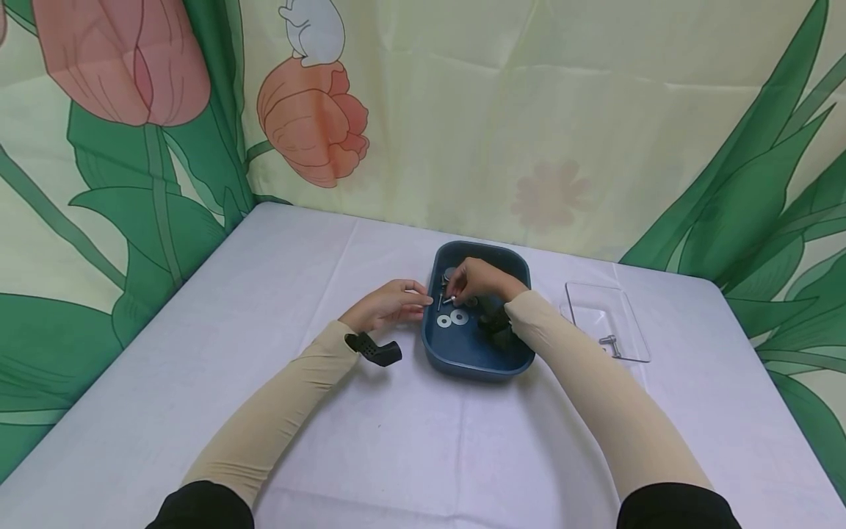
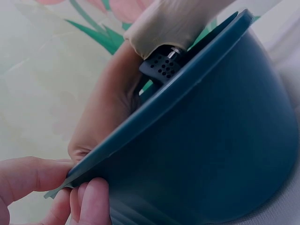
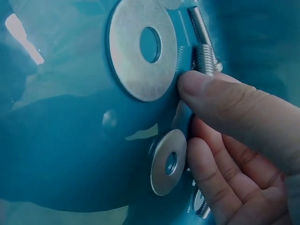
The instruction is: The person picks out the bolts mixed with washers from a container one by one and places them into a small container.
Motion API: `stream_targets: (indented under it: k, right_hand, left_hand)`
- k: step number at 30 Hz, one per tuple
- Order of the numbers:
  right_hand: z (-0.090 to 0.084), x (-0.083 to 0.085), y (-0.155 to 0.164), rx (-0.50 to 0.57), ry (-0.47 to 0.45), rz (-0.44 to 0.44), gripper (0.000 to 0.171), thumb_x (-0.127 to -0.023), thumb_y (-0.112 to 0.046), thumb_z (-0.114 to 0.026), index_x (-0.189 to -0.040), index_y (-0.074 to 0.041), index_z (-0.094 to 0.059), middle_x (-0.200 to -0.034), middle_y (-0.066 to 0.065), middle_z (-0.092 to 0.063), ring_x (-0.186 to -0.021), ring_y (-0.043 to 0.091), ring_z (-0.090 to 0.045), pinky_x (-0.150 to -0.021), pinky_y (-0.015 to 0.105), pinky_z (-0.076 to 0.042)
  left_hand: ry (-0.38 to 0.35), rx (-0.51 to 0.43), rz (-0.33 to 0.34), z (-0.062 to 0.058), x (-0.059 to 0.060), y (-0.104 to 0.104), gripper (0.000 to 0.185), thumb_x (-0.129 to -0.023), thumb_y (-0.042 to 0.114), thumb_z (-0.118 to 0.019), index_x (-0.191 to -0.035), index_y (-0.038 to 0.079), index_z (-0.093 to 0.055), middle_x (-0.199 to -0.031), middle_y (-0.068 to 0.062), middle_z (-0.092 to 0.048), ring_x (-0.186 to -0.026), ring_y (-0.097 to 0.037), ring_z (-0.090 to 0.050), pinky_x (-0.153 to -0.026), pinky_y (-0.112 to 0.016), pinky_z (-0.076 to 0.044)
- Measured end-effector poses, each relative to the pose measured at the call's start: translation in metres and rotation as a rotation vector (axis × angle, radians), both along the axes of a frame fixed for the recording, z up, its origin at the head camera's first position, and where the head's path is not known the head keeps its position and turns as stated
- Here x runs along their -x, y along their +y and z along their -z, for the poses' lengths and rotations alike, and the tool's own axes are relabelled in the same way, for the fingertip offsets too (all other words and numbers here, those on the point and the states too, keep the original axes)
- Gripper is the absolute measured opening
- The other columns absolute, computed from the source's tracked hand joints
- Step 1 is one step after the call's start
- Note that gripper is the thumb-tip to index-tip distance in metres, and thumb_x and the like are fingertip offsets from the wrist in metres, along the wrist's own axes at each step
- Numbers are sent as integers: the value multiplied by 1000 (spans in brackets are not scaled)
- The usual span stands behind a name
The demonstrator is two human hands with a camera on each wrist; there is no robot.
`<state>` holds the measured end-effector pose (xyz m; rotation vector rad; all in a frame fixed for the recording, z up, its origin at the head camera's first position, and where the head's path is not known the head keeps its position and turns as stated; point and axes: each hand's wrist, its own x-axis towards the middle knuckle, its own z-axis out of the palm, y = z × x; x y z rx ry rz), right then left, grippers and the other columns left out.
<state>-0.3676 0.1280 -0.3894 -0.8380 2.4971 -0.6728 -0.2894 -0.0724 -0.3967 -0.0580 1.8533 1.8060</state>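
A dark blue basin [image 1: 477,369] stands on the white table with metal hardware in it. My left hand [image 1: 388,305] is at its left side; in the left wrist view thumb and fingers pinch the rim [image 2: 154,105]. Inside the basin is my right hand [image 1: 485,279], holding a threaded bolt [image 3: 205,58] between thumb and fingers. Another bolt [image 3: 198,24] lies right behind that one. A large washer [image 3: 119,51] and a smaller-looking washer [image 3: 160,176] are close to the right fingertips. Part of the held bolt is hidden by the thumb.
To the right of the basin lies a clear plastic tray [image 1: 580,295] with metal bolts [image 1: 611,343] in it. A printed curtain [image 1: 456,132] hangs behind the table. Each wrist carries a black camera mount, such as the left mount [image 1: 374,350].
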Motion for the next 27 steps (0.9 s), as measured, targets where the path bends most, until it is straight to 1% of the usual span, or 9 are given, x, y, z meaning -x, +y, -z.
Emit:
stream_targets:
  k: [8,13,20,25,27]
  right_hand:
    - [4,5,3,14,6,-52,10,-78,-4,-74,-89,-6,-74,-85,8,-71,-70,14,-61,-72,26,-58]
    - [3,7,5,34,-18,-80,10,-80,-4,-71,-90,-5,-74,-87,9,-72,-71,13,-61,-71,26,-57]
    - [1,7,6,57,-67,-93,13,-81,-4,-70,-93,-4,-74,-90,10,-72,-74,12,-64,-75,28,-58]
    - [0,8,7,61,-100,-94,15,-82,-6,-70,-97,-4,-73,-92,9,-72,-77,12,-65,-81,29,-57]
    - [-1,8,7,81,-115,-90,16,-82,-7,-70,-98,-4,-73,-92,9,-72,-79,12,-66,-84,31,-57]
  left_hand:
    - [0,-3,-4,0,0,0,12,-91,5,-58,-101,4,-52,-88,-2,-58,-68,-5,-58,-63,-14,-54]
    - [10,17,5,0,0,0,15,-91,6,-58,-105,4,-52,-90,-2,-57,-69,-5,-58,-65,-14,-54]
    - [4,18,5,1,1,1,14,-91,6,-58,-104,4,-52,-88,-1,-57,-69,-5,-58,-64,-14,-54]
    - [-1,4,4,0,1,1,13,-91,5,-57,-103,4,-52,-94,-5,-58,-69,-6,-58,-63,-14,-54]
    - [0,3,5,1,1,1,12,-92,6,-57,-102,4,-52,-96,-6,-58,-70,-6,-59,-63,-14,-54]
